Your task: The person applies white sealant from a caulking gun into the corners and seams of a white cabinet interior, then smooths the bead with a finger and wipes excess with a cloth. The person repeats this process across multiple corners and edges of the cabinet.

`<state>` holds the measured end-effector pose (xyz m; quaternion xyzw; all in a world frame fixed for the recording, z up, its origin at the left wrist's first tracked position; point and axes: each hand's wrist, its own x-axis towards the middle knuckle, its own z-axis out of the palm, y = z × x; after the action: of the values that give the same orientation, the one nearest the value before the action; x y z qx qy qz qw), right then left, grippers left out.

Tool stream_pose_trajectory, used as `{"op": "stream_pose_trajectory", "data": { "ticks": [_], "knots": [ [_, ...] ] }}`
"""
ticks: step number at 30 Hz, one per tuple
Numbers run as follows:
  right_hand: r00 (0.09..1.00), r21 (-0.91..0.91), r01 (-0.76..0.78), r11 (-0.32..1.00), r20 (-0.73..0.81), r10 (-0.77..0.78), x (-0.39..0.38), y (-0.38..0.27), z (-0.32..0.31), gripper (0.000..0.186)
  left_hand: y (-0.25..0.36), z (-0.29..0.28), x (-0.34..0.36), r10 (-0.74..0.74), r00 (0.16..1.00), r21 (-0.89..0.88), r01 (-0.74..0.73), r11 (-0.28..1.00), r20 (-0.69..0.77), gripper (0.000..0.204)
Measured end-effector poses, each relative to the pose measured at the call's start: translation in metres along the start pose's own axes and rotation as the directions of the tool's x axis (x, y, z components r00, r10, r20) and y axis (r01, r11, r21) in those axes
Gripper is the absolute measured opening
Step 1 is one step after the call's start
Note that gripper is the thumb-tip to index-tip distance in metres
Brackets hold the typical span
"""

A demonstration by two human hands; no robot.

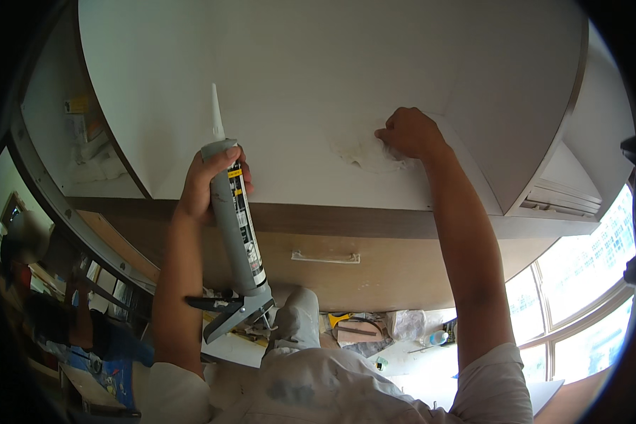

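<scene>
right hand is bunched on a rag mid-panel, so wipe light and even, left hand gripping the caulk gun nozzle-up, clear of the wet patch

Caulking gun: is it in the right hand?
No. The left hand grips the caulking gun; the right hand presses a white cloth against the white panel.

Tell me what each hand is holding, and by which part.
Left hand grips the grey caulking gun around the tube's upper end. Right hand presses a crumpled white cloth against the white panel.
</scene>
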<state>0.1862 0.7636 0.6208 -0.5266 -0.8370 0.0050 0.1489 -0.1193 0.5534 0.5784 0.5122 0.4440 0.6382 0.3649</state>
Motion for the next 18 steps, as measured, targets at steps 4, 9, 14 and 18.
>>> {"op": "stream_pose_trajectory", "data": {
  "ticks": [4,9,14,18],
  "knots": [
    [0.986,-0.028,-0.166,0.986,-0.034,0.165,0.007,0.013,0.004,0.035,-0.001,0.000,0.000,0.022,0.999,-0.027,-0.021,0.999,0.045,0.036],
    [0.987,0.066,-0.142,0.988,-0.064,0.146,0.004,0.016,0.002,0.030,-0.003,-0.005,0.001,0.002,0.997,-0.065,0.004,0.998,0.082,0.037],
    [0.944,0.442,0.183,0.878,-0.327,-0.032,-0.046,-0.012,-0.017,0.018,0.004,0.000,-0.006,-0.027,0.999,-0.099,0.030,0.995,0.024,0.034],
    [0.895,0.796,0.443,0.412,-0.368,-0.250,-0.157,-0.006,0.017,0.013,0.018,0.027,-0.019,0.121,0.988,-0.229,-0.140,0.963,-0.095,0.031]
  ]
}}
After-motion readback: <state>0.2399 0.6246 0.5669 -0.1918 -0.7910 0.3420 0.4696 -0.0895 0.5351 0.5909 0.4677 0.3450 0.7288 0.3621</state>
